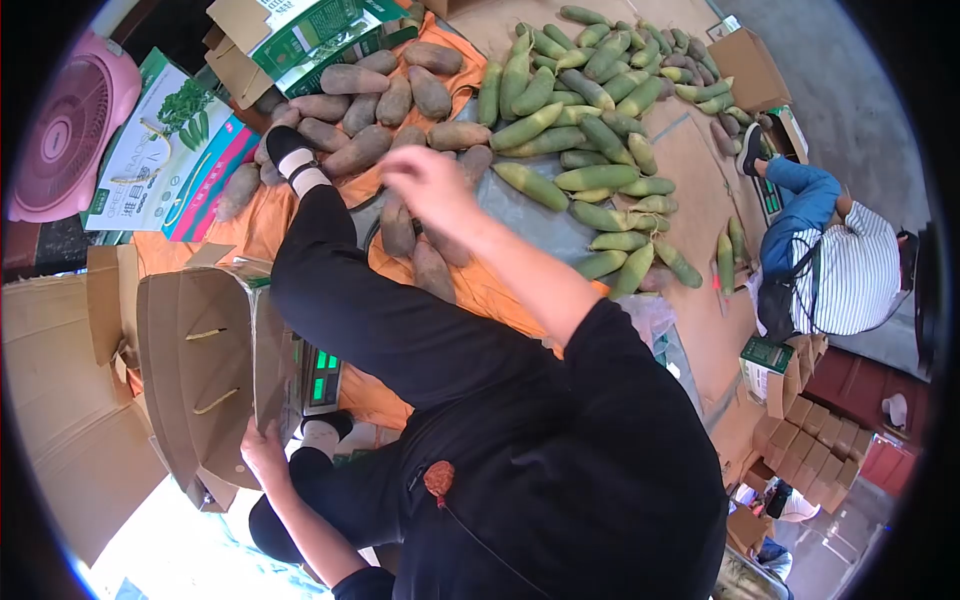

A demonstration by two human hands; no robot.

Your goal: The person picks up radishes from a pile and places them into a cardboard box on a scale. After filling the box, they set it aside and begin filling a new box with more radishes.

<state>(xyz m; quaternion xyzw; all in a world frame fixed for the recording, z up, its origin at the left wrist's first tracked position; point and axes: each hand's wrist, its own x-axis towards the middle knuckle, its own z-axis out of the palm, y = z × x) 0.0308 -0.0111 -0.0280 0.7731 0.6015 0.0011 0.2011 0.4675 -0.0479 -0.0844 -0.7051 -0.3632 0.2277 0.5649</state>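
Note:
My left hand point(264, 456) is closed on the near edge of an open cardboard box point(195, 340), whose rope handles show on its side. Beside that box, a scale's lit green display point(322, 378) peeks out by my leg. My right hand point(432, 190) hovers over a pile of brownish-red root vegetables point(362, 150); its fingers look bent but are smeared by motion, and I see nothing in them. Right of it spreads a large heap of green radishes point(590, 130).
A pink fan point(75, 125) and printed radish cartons point(160, 150) stand at upper left. Orange cloth point(470, 290) lies beneath the roots. On the right, a person in a striped shirt point(850, 265) sits by another scale point(770, 195). Stacked brown boxes point(812, 450) are at lower right.

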